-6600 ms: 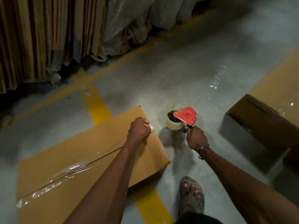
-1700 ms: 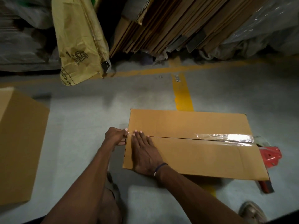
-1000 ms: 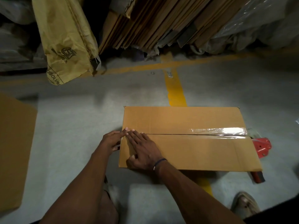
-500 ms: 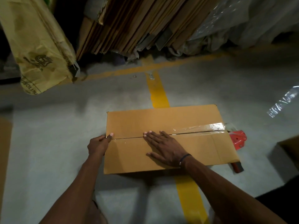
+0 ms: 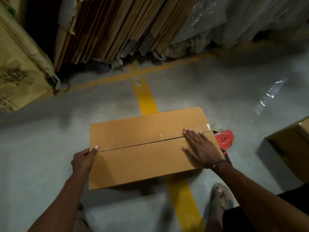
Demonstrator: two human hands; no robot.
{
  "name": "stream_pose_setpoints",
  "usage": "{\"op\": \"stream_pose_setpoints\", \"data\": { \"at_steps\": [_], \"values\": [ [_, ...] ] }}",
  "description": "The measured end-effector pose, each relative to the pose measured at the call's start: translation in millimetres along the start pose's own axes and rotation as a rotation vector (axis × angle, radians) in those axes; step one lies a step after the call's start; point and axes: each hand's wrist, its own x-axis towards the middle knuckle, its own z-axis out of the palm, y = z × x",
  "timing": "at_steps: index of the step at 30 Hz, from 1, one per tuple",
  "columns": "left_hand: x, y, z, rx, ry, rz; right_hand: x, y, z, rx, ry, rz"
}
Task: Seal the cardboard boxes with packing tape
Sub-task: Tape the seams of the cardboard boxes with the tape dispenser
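Tape (image 5: 204, 127) gets pressed flat along the seam by the flat-fingered right hand (image 5: 200, 150) while the left hand (image 5: 83, 160), thumb clamped over the edge, steadies the box (image 5: 138, 161).

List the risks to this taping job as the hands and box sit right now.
1. The tape wrinkles at the right end of the seam; the right hand may press creases in.
2. The left hand grips only the box edge, so it could slide.
3. The red dispenser lies close behind the box and might get knocked.
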Motion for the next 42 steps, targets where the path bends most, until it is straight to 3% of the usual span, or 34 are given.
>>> {"op": "stream_pose_setpoints", "data": {
  "at_steps": [7, 13, 16, 19, 21, 25, 33, 42],
  "values": [
    [-52.3, 16.3, 15.3, 0.161, 0.171, 0.073, 0.3, -24.5, 10.6, 0.031, -0.031, 0.125],
    [-152.8, 5.0, 66.0, 0.369, 0.294, 0.27, 11.4, -47.8, -9.7, 0.075, -0.085, 0.174],
    [-216.2, -1.6, 91.1, 0.329, 0.186, 0.287, 36.2, -60.7, -26.7, 0.154, -0.059, 0.172],
    [-267.1, -4.3, 112.4, 0.129, -0.056, 0.151, 74.5, -66.5, -41.5, 0.159, -0.083, 0.139],
    [-280.4, -7.8, 128.4, 0.016, -0.137, 0.094, 102.4, -65.3, -48.6, 0.138, -0.108, 0.117],
    [-272.4, 3.0, 144.9, -0.192, -0.191, 0.108, 139.2, -59.0, -52.5, 0.085, -0.182, 0.118],
    [-207.5, 38.0, 120.0, -0.184, -0.144, 0.01, 133.0, -48.6, -57.1, 0.034, -0.177, 0.133],
    [-117.0, 63.2, 81.8, 0.125, -0.251, 0.321, 40.5, -52.3, -13.2, 0.186, -0.163, 0.389]
  ]
}}
